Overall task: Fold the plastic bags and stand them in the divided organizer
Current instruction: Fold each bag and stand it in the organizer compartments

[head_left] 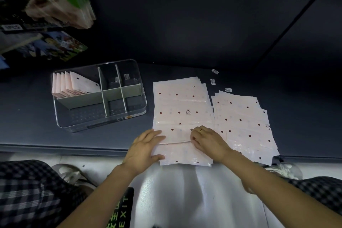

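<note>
Pink dotted bag (182, 116) under both hands: left hand (143, 149) flat, right hand (208, 139) pinching its folded edge; five folded bags (72, 85) in the organizer (100, 116).

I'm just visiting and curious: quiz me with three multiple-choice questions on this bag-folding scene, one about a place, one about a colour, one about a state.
1. Where in the clear organizer do the folded bags stand?
A. far-left compartment
B. near-right compartment
C. middle compartment

2. What colour are the flat bags on the table?
A. solid green
B. pale pink with dots
C. plain black

3. What are the hands doing?
A. hanging free
B. resting on the near end of the left pile
C. reaching into the organizer

Answers: 1 A, the bags lean in the far-left section. 2 B, dark dots on pink. 3 B, the left hand and right hand rest on the bag.
</note>
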`<act>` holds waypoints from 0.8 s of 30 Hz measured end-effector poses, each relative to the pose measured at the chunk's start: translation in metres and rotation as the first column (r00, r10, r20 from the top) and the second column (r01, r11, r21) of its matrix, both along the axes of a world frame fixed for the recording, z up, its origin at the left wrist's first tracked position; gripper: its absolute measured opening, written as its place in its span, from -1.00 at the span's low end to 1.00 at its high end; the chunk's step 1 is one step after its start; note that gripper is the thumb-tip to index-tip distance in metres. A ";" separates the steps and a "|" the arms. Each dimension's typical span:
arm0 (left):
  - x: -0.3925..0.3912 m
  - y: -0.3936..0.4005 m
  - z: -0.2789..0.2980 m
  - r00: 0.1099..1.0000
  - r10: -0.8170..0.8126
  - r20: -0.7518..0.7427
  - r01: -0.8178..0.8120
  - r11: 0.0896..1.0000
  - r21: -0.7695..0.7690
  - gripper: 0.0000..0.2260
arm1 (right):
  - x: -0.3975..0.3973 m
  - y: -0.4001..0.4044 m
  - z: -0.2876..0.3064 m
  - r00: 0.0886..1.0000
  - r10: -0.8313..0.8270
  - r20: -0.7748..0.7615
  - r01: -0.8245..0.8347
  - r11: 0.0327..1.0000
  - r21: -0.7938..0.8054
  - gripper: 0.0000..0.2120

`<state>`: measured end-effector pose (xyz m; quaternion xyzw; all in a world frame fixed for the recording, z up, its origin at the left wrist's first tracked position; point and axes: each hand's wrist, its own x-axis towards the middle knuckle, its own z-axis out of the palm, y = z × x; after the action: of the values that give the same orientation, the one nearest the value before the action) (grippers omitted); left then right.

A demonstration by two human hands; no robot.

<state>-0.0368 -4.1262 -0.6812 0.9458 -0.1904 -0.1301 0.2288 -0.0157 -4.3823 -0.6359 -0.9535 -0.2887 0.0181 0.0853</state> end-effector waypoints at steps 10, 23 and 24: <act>0.005 -0.001 0.003 0.947 0.306 -0.096 -0.320 0.915 -0.246 -0.77 | -0.003 -0.010 0.033 0.904 -0.059 -0.424 0.113 0.988 0.104 -0.90; -0.011 -0.022 0.021 0.912 0.343 0.224 -0.303 0.933 -0.196 -0.50 | 0.058 0.027 -0.004 0.922 -0.242 -0.302 0.252 0.968 -0.004 -0.69; -0.015 -0.026 0.020 0.932 0.230 0.281 -0.193 0.969 -0.155 -0.54 | 0.059 0.028 -0.006 0.916 -0.233 -0.326 0.248 0.969 0.005 -0.67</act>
<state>-0.0517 -4.1519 -0.6614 0.9534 -0.1272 0.0510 0.2687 0.0431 -4.3543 -0.6414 -0.9636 -0.1517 0.1566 0.1549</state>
